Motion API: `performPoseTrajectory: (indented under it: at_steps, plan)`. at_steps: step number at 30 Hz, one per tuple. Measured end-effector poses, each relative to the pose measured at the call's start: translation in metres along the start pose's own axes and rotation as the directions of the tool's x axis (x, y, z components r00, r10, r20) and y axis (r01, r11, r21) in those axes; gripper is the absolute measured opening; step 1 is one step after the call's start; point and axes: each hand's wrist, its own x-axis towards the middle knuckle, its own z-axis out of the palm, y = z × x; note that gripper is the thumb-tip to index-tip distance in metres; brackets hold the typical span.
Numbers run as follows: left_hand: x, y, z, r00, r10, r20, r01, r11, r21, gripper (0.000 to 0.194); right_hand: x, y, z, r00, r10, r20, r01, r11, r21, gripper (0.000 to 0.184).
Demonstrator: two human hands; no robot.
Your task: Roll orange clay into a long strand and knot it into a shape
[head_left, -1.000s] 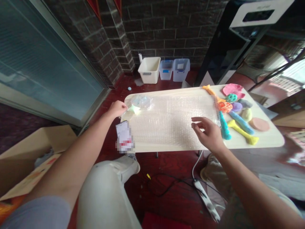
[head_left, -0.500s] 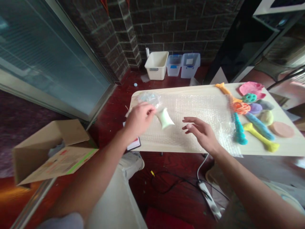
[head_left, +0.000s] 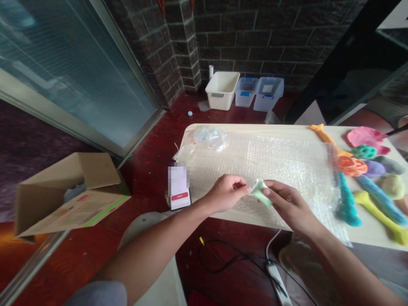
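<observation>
A small pale green packet (head_left: pixel 263 195), with a clear wrapper edge, is held between my two hands above the table's front part. My left hand (head_left: pixel 228 193) pinches the packet's left corner between thumb and fingertips. On the other side, my right hand (head_left: pixel 288 204) grips the packet's body, thumb in front and fingers behind. Beneath both hands lies a sheet of bubble wrap (head_left: pixel 270 157) spread over the pale table (head_left: pixel 296 131). Crumpled clear plastic bags (head_left: pixel 210 137) rest at the table's far left corner.
Coloured soft shapes, among them a teal twisted piece (head_left: pixel 349 204) and a yellow bone shape (head_left: pixel 382 216), lie at the table's right. A phone (head_left: pixel 180 199) sits at the left edge. An open cardboard box (head_left: pixel 73 199) stands left; plastic bins (head_left: pixel 222 91) line the wall.
My left hand has brought the packet right and nearer to me. My right hand, open and apart before, has closed on it. The view has shifted slightly left.
</observation>
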Motion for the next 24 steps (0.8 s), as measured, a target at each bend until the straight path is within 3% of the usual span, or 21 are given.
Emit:
performPoseTrajectory:
  at_steps: [6, 10, 15, 18, 21, 24]
  plan:
    - [0.002, -0.007, 0.0, 0.99, 0.13, 0.059, -0.137, 0.983, 0.121, 0.027, 0.011, 0.004, -0.006, 0.993, 0.047, 0.111, -0.042, 0.998, -0.04, 0.03]
    - [0.004, -0.011, 0.001, 0.989, 0.07, 0.134, -0.051, 0.989, -0.135, 0.03, 0.012, 0.012, -0.006, 0.988, 0.103, 0.114, -0.119, 0.982, 0.148, 0.028]
    - [-0.002, -0.011, 0.012, 0.982, 0.013, 0.187, 0.067, 0.908, -0.414, 0.026, 0.001, 0.017, -0.002, 0.983, 0.179, 0.041, -0.182, 0.933, 0.311, 0.029]
    - [-0.015, -0.01, 0.016, 0.99, -0.006, 0.143, 0.067, 0.903, -0.425, 0.026, -0.011, 0.02, 0.003, 0.988, 0.132, -0.079, -0.116, 0.977, 0.18, 0.036]
    - [-0.028, -0.009, 0.019, 0.998, -0.013, 0.055, 0.032, 0.935, -0.352, 0.027, -0.026, 0.021, 0.009, 0.972, -0.016, -0.236, 0.004, 0.999, -0.054, 0.036]
    - [-0.034, -0.007, 0.026, 1.0, 0.021, -0.021, -0.025, 0.967, -0.253, 0.028, -0.041, 0.016, 0.016, 0.963, -0.138, -0.234, 0.096, 0.978, -0.183, 0.032]
